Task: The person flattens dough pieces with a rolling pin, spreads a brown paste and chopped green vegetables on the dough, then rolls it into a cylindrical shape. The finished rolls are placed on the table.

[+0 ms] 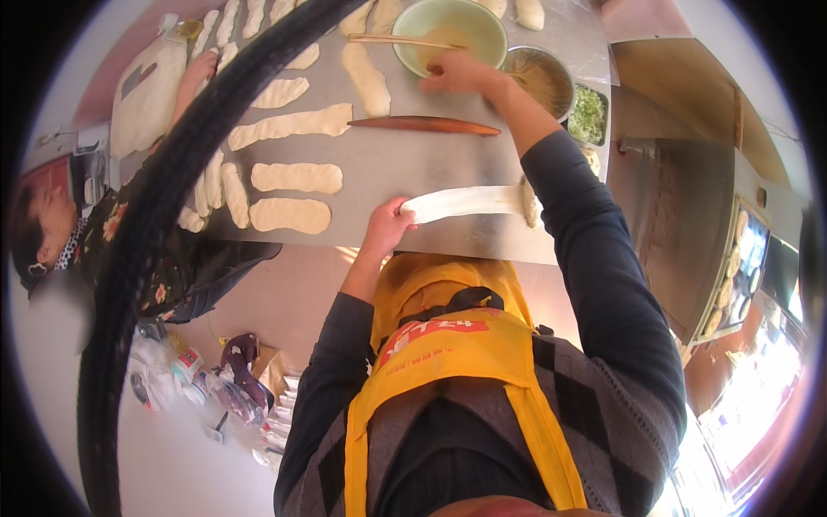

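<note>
My left hand [391, 223] pinches the left end of a long stretched dough strip [468, 202], whose right end meets a thicker dough piece [532, 203] near the table edge. My right hand [452, 71] is at the near rim of a pale green bowl [501, 39] with a yellowish content; whether its curled fingers hold anything cannot be told. Wooden chopsticks [404, 41] lie across this bowl. Between my hands a tapered wooden rolling pin [429, 125] rests on the metal table [387, 158], its left tip by a flat dough strip [291, 126].
Beside the green bowl stand a metal bowl [539, 81] of brown filling and a tray of chopped greens [588, 115]. Several dough pieces [291, 216] lie at the left. A co-worker's hand [203, 64] touches dough there. A griddle with round flatbreads [725, 292] is at the right.
</note>
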Demonstrator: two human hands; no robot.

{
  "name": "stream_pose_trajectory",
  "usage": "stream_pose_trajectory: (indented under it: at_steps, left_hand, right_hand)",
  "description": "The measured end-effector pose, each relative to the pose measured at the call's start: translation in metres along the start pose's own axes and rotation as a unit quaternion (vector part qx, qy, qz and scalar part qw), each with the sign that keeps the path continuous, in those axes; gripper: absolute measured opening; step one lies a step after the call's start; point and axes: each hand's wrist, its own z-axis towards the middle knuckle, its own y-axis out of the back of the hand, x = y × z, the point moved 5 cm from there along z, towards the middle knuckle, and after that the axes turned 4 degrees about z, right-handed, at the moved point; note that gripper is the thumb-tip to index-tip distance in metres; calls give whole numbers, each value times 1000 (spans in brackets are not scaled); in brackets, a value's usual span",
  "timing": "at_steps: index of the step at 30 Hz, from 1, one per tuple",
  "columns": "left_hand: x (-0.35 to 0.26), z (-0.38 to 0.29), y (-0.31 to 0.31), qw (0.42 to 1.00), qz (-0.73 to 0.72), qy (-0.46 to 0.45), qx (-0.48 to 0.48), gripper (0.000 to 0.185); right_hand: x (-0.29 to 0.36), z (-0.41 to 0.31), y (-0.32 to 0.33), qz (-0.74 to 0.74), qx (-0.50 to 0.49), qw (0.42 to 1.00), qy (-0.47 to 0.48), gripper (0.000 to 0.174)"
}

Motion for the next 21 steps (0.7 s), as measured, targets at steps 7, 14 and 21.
stream_pose_trajectory:
  at_steps: [7,14,21]
  left_hand:
    - [-6,2,-5,999,-28,2,-21,32]
    - [-9,7,3,996,78,-43,-5,30]
    - [-9,15,0,998,37,-35,30,26]
  right_hand:
    - [-39,2,28,522,-116,826,-179,46]
    - [-17,-84,24,744,-84,663,13,45]
    - [32,-255,-139,258,-329,886,-202,23]
